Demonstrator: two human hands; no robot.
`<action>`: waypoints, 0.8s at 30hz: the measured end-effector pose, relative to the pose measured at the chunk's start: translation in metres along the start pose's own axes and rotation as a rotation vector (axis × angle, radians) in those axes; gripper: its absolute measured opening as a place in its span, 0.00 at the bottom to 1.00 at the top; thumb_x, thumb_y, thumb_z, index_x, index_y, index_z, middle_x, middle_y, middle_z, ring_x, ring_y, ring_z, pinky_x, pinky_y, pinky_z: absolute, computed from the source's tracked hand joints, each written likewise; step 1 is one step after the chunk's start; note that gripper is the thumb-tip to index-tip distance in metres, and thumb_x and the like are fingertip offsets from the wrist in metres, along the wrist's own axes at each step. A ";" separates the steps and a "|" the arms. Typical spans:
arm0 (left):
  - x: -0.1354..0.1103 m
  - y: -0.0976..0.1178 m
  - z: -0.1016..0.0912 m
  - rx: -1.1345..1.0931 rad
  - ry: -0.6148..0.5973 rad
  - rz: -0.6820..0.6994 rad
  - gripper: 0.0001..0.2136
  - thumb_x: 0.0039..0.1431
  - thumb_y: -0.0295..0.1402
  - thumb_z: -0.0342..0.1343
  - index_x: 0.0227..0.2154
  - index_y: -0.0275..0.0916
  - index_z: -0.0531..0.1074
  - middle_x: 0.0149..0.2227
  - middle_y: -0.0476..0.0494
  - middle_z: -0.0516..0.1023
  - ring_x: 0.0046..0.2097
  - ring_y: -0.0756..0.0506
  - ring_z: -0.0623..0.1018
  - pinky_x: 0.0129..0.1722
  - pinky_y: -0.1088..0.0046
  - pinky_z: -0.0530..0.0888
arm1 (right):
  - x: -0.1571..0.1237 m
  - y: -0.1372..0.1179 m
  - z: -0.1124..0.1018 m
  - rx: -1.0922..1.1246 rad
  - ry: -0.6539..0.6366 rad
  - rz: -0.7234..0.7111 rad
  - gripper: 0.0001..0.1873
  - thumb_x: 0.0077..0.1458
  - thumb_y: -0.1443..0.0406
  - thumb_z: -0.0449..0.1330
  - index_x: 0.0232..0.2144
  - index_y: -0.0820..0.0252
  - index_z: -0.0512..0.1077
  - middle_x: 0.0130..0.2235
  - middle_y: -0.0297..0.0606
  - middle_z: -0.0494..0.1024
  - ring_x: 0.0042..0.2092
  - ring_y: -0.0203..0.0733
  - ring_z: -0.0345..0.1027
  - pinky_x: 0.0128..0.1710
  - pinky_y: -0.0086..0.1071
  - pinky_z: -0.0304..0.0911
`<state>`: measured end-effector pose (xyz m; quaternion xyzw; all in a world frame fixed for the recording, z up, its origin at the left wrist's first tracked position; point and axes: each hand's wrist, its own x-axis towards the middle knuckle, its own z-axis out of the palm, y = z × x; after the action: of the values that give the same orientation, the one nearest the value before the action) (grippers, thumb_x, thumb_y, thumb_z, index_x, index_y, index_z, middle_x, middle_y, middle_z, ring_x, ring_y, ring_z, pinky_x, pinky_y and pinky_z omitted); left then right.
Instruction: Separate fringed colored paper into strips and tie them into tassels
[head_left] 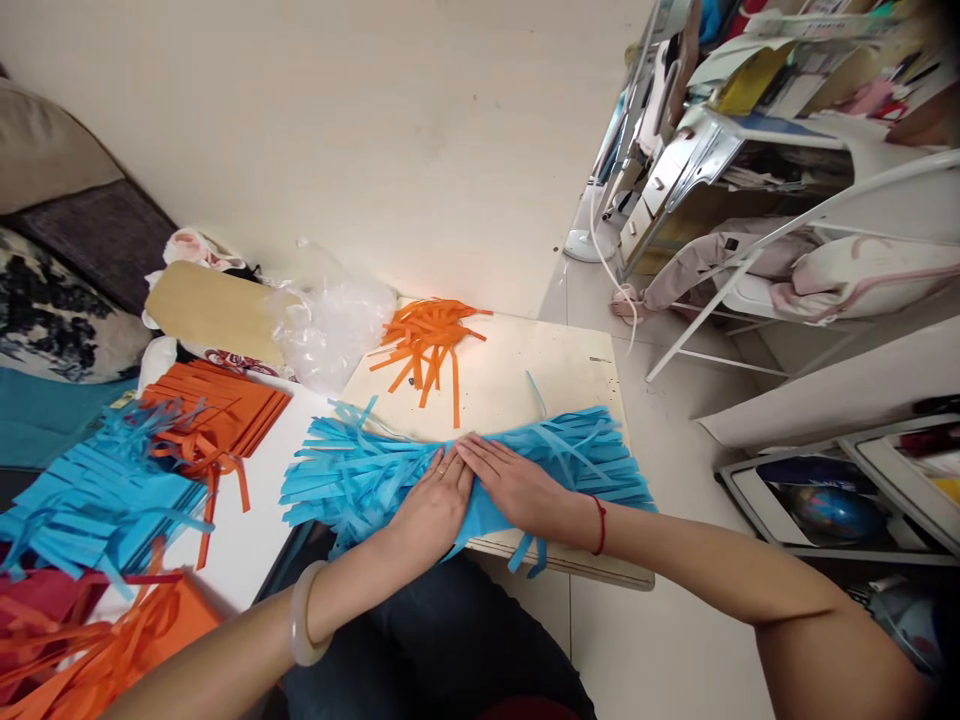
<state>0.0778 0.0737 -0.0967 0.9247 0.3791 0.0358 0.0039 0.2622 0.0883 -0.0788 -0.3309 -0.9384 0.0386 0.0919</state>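
A sheet of blue tissue paper [484, 518] lies across a low cream table, with its left and right ends cut into long fringe strips. My left hand [436, 495] rests on its plain middle, fingers stretched out and lying flat toward the far edge. Flat against the same band, my right hand [517, 480] points its straight fingers to the left, and the fingertips of both hands meet. The paper directly beneath my palms is hidden. Beyond the blue sheet, a bunch of orange paper strips [431, 340] sits on the table.
To the left, a white surface [262, 500] carries stacked blue fringed paper [112, 505] and orange paper [247, 405]. A clear plastic bag [330, 325] lies behind them. A wall rises at the back. On the right stand a white folding chair [739, 275] and a shelf.
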 end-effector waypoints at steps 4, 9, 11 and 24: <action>-0.012 -0.007 -0.001 -0.004 0.042 -0.023 0.26 0.56 0.18 0.40 0.59 0.19 0.56 0.63 0.20 0.57 0.65 0.36 0.58 0.61 0.56 0.62 | -0.014 0.004 0.006 0.056 -0.111 0.043 0.28 0.60 0.74 0.45 0.62 0.79 0.54 0.64 0.58 0.56 0.68 0.52 0.42 0.64 0.48 0.51; -0.028 -0.026 -0.011 0.079 0.043 -0.068 0.20 0.61 0.22 0.41 0.55 0.22 0.64 0.60 0.21 0.63 0.62 0.36 0.65 0.60 0.55 0.65 | -0.011 0.010 -0.001 0.000 -0.117 0.017 0.25 0.59 0.74 0.48 0.59 0.75 0.59 0.62 0.56 0.60 0.66 0.51 0.48 0.62 0.46 0.55; -0.025 -0.031 -0.020 0.136 0.001 -0.092 0.20 0.59 0.19 0.40 0.51 0.24 0.68 0.56 0.22 0.68 0.59 0.37 0.70 0.58 0.56 0.67 | -0.003 0.009 -0.002 -0.056 -0.085 0.017 0.22 0.61 0.73 0.49 0.57 0.73 0.63 0.59 0.55 0.66 0.63 0.50 0.56 0.58 0.44 0.59; 0.018 -0.020 -0.027 0.262 0.070 -0.044 0.13 0.61 0.19 0.43 0.38 0.24 0.73 0.36 0.28 0.78 0.47 0.37 0.77 0.58 0.50 0.63 | 0.033 0.007 -0.005 -0.323 0.018 -0.037 0.13 0.64 0.70 0.47 0.39 0.68 0.71 0.36 0.44 0.73 0.40 0.45 0.60 0.41 0.40 0.54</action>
<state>0.0745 0.1002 -0.0698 0.9069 0.4007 0.0180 -0.1294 0.2423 0.1140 -0.0702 -0.3243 -0.9375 -0.1175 0.0464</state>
